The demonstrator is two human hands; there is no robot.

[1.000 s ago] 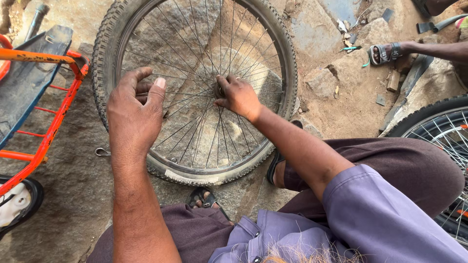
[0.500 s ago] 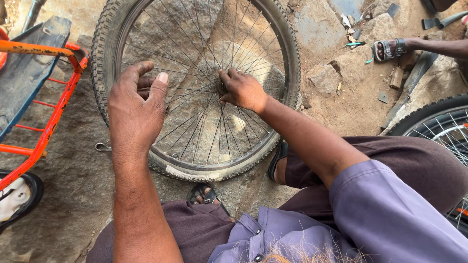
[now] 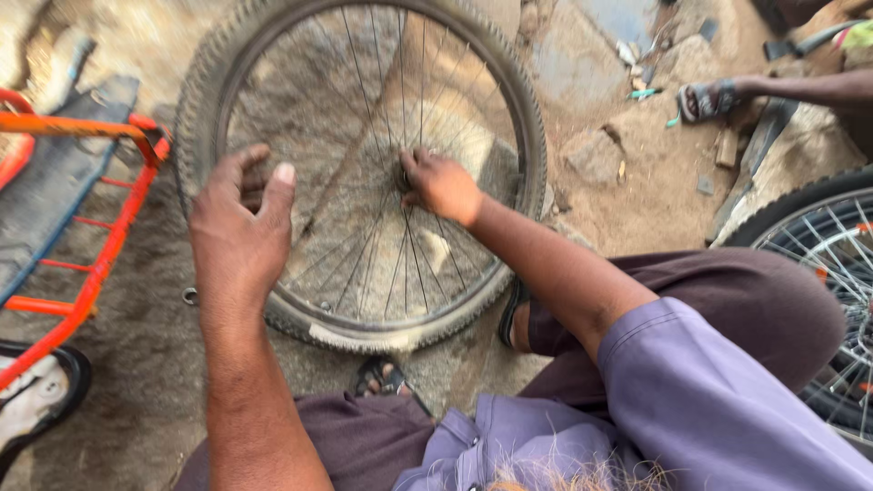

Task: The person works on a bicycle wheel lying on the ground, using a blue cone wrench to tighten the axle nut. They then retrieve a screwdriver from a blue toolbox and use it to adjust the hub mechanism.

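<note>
bicycle wheel flat on the ground, both hands at the spokes.
right hand pinches at the hub; left hand open, loosely curled above the near-left rim. judgement: steady the rim, turn small.

spoked bike wheel w/ knobby tyre, flat on dirt

Outdoor bicycle repair spot — dirt ground, spoked wheels, orange frame.
</note>
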